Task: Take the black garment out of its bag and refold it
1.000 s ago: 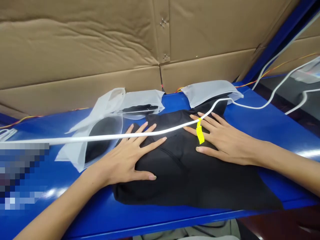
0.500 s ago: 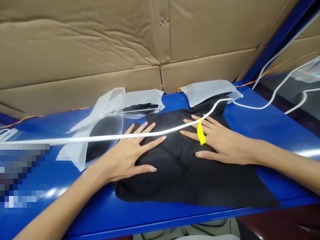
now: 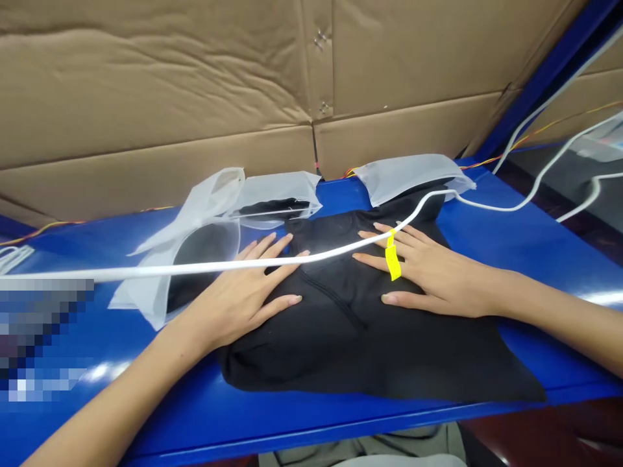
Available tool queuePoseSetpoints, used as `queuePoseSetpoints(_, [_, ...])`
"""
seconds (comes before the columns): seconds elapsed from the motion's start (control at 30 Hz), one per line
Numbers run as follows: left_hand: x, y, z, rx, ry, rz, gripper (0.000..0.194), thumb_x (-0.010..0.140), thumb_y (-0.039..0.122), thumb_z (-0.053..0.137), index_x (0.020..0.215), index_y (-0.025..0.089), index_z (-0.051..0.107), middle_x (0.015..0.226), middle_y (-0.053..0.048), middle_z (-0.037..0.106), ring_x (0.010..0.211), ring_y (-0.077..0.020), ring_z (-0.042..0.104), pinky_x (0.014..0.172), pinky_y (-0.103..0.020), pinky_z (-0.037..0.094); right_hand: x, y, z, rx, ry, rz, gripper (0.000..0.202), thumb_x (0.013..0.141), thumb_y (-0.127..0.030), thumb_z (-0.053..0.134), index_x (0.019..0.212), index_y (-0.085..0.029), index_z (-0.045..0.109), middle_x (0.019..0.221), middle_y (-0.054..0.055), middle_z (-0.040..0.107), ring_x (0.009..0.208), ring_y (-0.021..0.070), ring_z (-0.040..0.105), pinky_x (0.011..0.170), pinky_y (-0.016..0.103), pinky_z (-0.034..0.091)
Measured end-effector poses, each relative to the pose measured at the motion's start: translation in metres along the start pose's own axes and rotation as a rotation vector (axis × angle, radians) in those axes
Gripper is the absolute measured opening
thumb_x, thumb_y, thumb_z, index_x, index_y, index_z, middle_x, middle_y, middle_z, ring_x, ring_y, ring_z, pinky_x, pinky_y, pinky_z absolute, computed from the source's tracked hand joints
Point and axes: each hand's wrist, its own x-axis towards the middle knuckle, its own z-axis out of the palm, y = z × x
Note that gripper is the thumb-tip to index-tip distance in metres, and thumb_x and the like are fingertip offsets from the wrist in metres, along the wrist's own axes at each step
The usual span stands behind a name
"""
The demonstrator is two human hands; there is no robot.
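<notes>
A black garment with a drawstring [image 3: 370, 357] lies spread on the blue table [image 3: 233, 421]. My left hand [image 3: 248, 292] rests on its left edge with fingers spread, holding nothing. Palm down on the garment's right part is my right hand [image 3: 428, 269], its fingers apart. A white cable [image 3: 331, 253] crosses in front of both hands, nearer the camera. From it hangs a yellow tag [image 3: 392, 259], which covers a bit of my right hand. What kind of garment it is I cannot tell for certain.
Translucent bags [image 3: 413, 175] with black cloth in them lie along the back; another such bag [image 3: 156, 292] is left of my left hand. Brown cardboard [image 3: 195, 78] walls off the rear. Thin coloured wires run along its foot. A blue post [image 3: 530, 91] stands at right.
My left hand has slid a little away from me and to the left over the garment. My right hand has stayed nearly in place.
</notes>
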Motion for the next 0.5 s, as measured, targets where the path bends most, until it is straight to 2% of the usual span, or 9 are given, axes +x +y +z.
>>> queuePoseSetpoints(0.1, [0.002, 0.006, -0.007, 0.084, 0.140, -0.051, 0.061, 0.108, 0.056, 0.047, 0.158, 0.021, 0.054, 0.167, -0.018, 0.046, 0.161, -0.0429, 0.032, 0.128, -0.068, 0.033, 0.000, 0.000, -0.001, 0.014, 0.009, -0.006, 0.067, 0.108, -0.059, 0.046, 0.164, -0.023, 0.045, 0.173, 0.017, 0.034, 0.163, 0.0427, 0.021, 0.125, 0.077, 0.026])
queuePoseSetpoints(0.17, [0.001, 0.010, -0.016, 0.159, 0.277, -0.166, 0.053, 0.107, 0.046, 0.052, 0.152, 0.019, 0.059, 0.166, -0.017, 0.048, 0.161, -0.0425, 0.031, 0.132, -0.066, 0.030, 0.000, 0.000, -0.001, 0.014, 0.013, -0.007, 0.066, 0.107, -0.059, 0.047, 0.163, -0.024, 0.045, 0.173, 0.017, 0.035, 0.163, 0.0428, 0.022, 0.125, 0.077, 0.026])
queuePoseSetpoints(0.23, [-0.002, 0.013, -0.023, 0.234, 0.405, -0.315, 0.044, 0.105, 0.040, 0.056, 0.144, 0.021, 0.065, 0.175, -0.011, 0.034, 0.163, -0.0444, 0.024, 0.133, -0.068, 0.022, 0.000, 0.000, -0.001, -0.001, 0.006, -0.008, 0.065, 0.108, -0.059, 0.045, 0.163, -0.024, 0.046, 0.173, 0.017, 0.035, 0.162, 0.0426, 0.024, 0.125, 0.075, 0.027])
queuePoseSetpoints(0.3, [-0.006, 0.013, -0.026, 0.297, 0.472, -0.439, 0.036, 0.102, 0.040, 0.061, 0.132, 0.021, 0.071, 0.181, -0.007, 0.014, 0.164, -0.0496, 0.014, 0.131, -0.076, 0.012, 0.000, 0.001, -0.001, -0.013, -0.003, -0.005, 0.065, 0.109, -0.060, 0.043, 0.162, -0.024, 0.047, 0.173, 0.017, 0.034, 0.162, 0.0425, 0.025, 0.126, 0.074, 0.027])
queuePoseSetpoints(0.33, [-0.008, 0.012, -0.026, 0.321, 0.491, -0.486, 0.034, 0.102, 0.041, 0.061, 0.125, 0.020, 0.073, 0.182, -0.008, 0.009, 0.163, -0.0530, 0.011, 0.127, -0.082, 0.009, 0.000, 0.001, -0.001, -0.013, -0.002, -0.002, 0.065, 0.109, -0.060, 0.043, 0.163, -0.024, 0.046, 0.173, 0.017, 0.034, 0.162, 0.0427, 0.025, 0.126, 0.075, 0.027])
queuePoseSetpoints(0.4, [-0.011, 0.008, -0.023, 0.320, 0.471, -0.552, 0.034, 0.102, 0.043, 0.059, 0.115, 0.016, 0.075, 0.180, -0.015, 0.012, 0.160, -0.0609, 0.010, 0.117, -0.093, 0.010, -0.001, 0.001, -0.001, 0.000, 0.010, 0.002, 0.066, 0.108, -0.059, 0.044, 0.164, -0.024, 0.044, 0.173, 0.017, 0.035, 0.162, 0.0429, 0.026, 0.125, 0.076, 0.028])
queuePoseSetpoints(0.47, [-0.013, 0.003, -0.019, 0.259, 0.410, -0.588, 0.039, 0.102, 0.045, 0.055, 0.112, 0.013, 0.076, 0.177, -0.021, 0.021, 0.156, -0.0673, 0.016, 0.110, -0.095, 0.022, -0.001, 0.000, 0.000, 0.012, 0.022, 0.001, 0.066, 0.108, -0.058, 0.046, 0.165, -0.025, 0.042, 0.172, 0.017, 0.036, 0.162, 0.0429, 0.027, 0.125, 0.076, 0.027])
queuePoseSetpoints(0.5, [-0.013, 0.000, -0.018, 0.227, 0.379, -0.596, 0.041, 0.102, 0.045, 0.053, 0.113, 0.013, 0.076, 0.175, -0.023, 0.024, 0.154, -0.0689, 0.020, 0.109, -0.092, 0.030, -0.001, 0.000, 0.000, 0.015, 0.024, -0.001, 0.067, 0.108, -0.058, 0.047, 0.166, -0.025, 0.040, 0.172, 0.017, 0.036, 0.162, 0.0429, 0.027, 0.125, 0.076, 0.027])
